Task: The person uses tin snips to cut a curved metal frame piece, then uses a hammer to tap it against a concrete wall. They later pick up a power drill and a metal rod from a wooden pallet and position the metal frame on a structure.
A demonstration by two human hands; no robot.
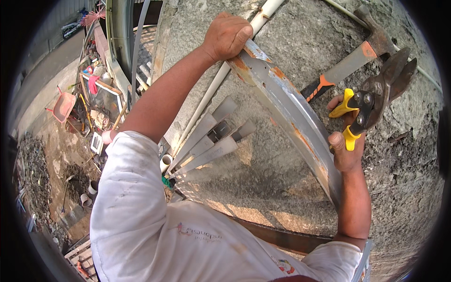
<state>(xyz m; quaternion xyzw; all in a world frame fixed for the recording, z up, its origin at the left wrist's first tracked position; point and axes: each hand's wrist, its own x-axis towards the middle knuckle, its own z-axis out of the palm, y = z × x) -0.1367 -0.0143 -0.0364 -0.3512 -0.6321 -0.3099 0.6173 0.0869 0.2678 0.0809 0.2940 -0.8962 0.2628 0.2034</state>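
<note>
My left hand (227, 36) is closed on the upper end of a long, rust-streaked metal strip (297, 126), beside a white pipe (213, 91) that runs diagonally behind it. The strip slants down to the right, its lower end near my right forearm. My right hand (346, 152) is wrapped round the yellow handles of tin snips (376, 94), whose dark blades point up and right. Just above the snips a hammer (342, 66) with an orange and grey handle lies on the rough concrete surface (404, 188).
Several flat grey strips (209, 152) lie fanned on the concrete, near a short white pipe (165, 163). At left, far below, are a red wheelbarrow (63, 107), piled odds and ends, rubble (33, 174) and a motorbike (70, 29). A thin pipe crosses at top right.
</note>
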